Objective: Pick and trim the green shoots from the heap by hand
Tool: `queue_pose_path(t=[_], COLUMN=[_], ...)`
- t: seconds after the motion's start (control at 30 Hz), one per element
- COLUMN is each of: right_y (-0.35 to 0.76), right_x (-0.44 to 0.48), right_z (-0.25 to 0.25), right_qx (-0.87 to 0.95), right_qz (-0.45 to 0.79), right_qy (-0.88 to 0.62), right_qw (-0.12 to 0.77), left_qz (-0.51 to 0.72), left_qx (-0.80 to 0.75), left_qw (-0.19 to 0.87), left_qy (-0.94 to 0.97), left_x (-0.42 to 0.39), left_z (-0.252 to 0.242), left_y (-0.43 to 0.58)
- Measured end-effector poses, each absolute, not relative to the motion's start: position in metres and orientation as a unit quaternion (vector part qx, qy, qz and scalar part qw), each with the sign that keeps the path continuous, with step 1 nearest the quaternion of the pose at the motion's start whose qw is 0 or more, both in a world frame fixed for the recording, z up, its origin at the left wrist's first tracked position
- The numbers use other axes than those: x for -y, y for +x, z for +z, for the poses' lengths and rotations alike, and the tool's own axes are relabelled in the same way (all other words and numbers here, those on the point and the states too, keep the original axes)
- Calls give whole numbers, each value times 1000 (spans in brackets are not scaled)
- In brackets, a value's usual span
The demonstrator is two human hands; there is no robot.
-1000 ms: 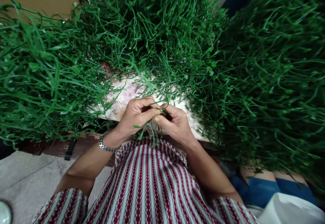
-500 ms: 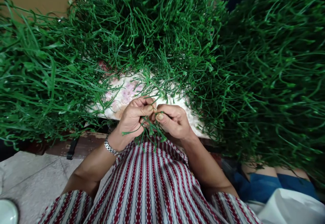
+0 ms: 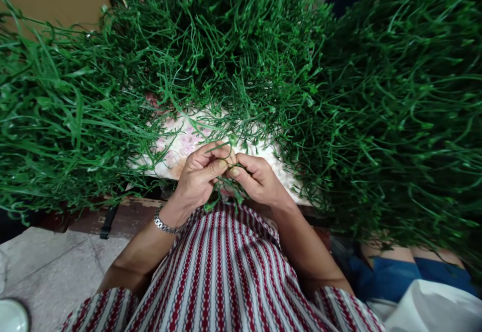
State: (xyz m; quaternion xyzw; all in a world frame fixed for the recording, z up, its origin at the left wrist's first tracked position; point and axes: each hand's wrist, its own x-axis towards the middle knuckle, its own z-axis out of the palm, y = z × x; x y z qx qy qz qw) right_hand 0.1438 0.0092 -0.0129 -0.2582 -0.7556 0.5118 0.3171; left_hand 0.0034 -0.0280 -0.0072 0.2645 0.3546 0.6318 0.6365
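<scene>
the left hand (image 3: 198, 179) and the right hand (image 3: 256, 179) meet fingertip to fingertip just in front of the person's striped shirt (image 3: 222, 271), both pinched closed on a small green sprig (image 3: 226, 194) whose thin stems hang out below the fingers toward the shirt. a metal bracelet (image 3: 163, 225) circles the left wrist. beyond the hands, a floral cloth (image 3: 181, 143) shows past the shirt, ringed on three sides by heaps of green stems (image 3: 357, 121). a blue garment (image 3: 391, 277) lies to the shirt's right.
</scene>
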Motion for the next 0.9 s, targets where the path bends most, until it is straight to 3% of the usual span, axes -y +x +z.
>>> queue_pose_path(t=[0.2, 0.5, 0.9], right_y=[141, 146, 145], right_x=[-7, -11, -7], right_z=[-16, -19, -20], right_qx=[752, 759, 750], right_qz=[526, 535, 523], right_qy=[-224, -219, -231], right_qw=[328, 300, 331], left_qz=[576, 562, 571], left_qx=[-321, -371, -342], left_qw=[705, 687, 701], left_qy=[262, 274, 257], left_x=[24, 25, 19], left_z=[-5, -8, -6], left_y=[-2, -2, 3])
